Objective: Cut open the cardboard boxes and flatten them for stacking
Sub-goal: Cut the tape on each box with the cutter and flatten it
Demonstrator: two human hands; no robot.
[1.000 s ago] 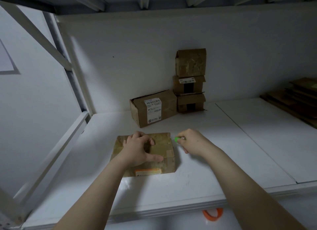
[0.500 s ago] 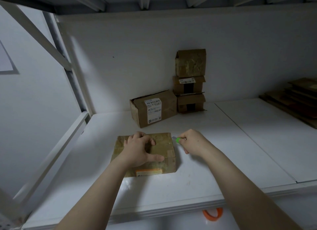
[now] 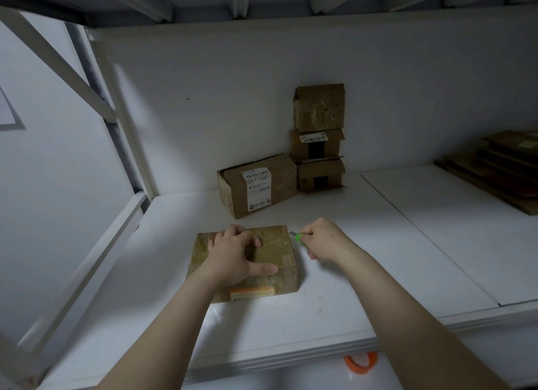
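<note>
The left hand [image 3: 237, 255], spread with fingers bent, presses on the taped cardboard box [image 3: 279, 254] beneath it; the right hand [image 3: 323, 241], just beside, grips a green utility knife [image 3: 298, 237], blade at the box's far corner

An orange ring [image 3: 358, 370] shows just below the white shelf board's [image 3: 320, 317] front edge, a white diagonal metal brace [image 3: 58, 60] beyond its left end.

Left hand [image 3: 238, 255]: palm down, fingers bent, thumb stretched toward 3 o'clock. Right hand [image 3: 323, 241]: at its 3 o'clock, fisted round green cutter [image 3: 298, 237]. Forearms reach toward 12 o'clock.
</note>
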